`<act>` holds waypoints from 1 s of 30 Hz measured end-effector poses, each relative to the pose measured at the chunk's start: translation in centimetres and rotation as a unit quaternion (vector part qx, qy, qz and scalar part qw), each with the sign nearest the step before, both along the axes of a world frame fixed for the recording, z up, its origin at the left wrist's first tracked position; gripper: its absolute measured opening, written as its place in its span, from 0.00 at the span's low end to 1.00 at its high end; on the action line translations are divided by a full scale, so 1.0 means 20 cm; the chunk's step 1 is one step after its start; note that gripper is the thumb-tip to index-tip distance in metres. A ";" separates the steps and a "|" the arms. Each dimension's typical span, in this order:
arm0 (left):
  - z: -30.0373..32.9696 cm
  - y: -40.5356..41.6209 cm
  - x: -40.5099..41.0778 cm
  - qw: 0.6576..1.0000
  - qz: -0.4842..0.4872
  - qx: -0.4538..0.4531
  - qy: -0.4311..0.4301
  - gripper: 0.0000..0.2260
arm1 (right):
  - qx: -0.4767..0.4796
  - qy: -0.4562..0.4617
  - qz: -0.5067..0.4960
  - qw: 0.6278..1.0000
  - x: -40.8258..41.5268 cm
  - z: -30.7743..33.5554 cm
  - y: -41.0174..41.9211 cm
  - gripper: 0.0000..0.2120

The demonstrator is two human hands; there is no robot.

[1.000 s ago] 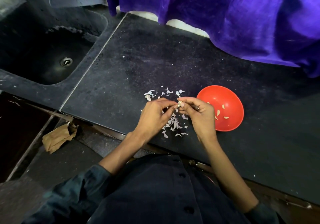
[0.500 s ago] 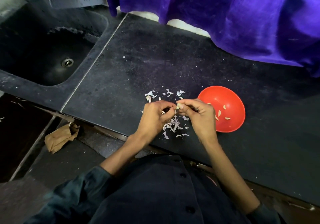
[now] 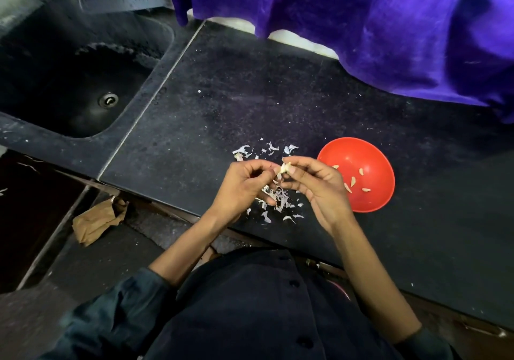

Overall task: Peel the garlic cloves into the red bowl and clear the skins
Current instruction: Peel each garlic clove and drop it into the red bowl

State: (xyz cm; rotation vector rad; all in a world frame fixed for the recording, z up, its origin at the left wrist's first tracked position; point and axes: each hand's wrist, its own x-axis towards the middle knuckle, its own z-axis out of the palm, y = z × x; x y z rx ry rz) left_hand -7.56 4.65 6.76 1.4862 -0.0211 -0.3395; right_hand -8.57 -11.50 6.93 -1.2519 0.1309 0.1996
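1. Already several peeled cloves point(image 3: 352, 181) are lying inside the red bowl point(image 3: 374, 154), so the peeling looks, by my judgement, partly done.
2. Just left of the bowl, the right hand point(image 3: 319, 190) is pinching a garlic clove point(image 3: 286, 167) at its fingertips above the counter point(image 3: 250, 95), while the left hand point(image 3: 242, 187) is curling its fingers close beside it; whether they are gripping a strip of skin, I cannot tell.
3. Loose skins point(image 3: 275, 195) are lying scattered on the counter under and beyond both hands, so the clearing is probably not yet begun.
4. Farther left a dark sink point(image 3: 69, 81) is sitting well apart, and a purple cloth point(image 3: 361, 26) is hanging over the counter's far edge.
5. Nothing is standing between the held clove and the bowl.
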 end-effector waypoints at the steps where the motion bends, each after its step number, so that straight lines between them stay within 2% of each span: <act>1: 0.00 0.00 0.00 1.000 0.000 0.020 -0.017 0.06 | -0.012 -0.005 -0.006 1.000 0.00 0.00 0.01 0.09; 6: 0.00 -0.01 0.01 0.997 0.007 0.055 -0.049 0.06 | -0.038 -0.018 -0.047 0.998 0.01 -0.01 0.02 0.07; 10: 0.01 -0.02 0.01 0.999 0.020 0.030 -0.028 0.05 | -0.001 0.004 -0.053 0.999 0.01 -0.01 0.01 0.12; 19: -0.02 -0.03 0.03 0.998 0.050 -0.023 0.017 0.06 | 0.056 0.034 -0.062 0.996 0.02 -0.01 -0.02 0.14; 23: -0.05 0.00 0.05 0.998 0.055 0.016 0.004 0.05 | 0.087 0.041 -0.060 0.994 0.03 -0.02 -0.03 0.15; 30: -0.07 0.00 0.07 0.985 0.101 0.135 -0.046 0.08 | 0.023 0.040 -0.067 0.997 0.03 -0.05 -0.03 0.14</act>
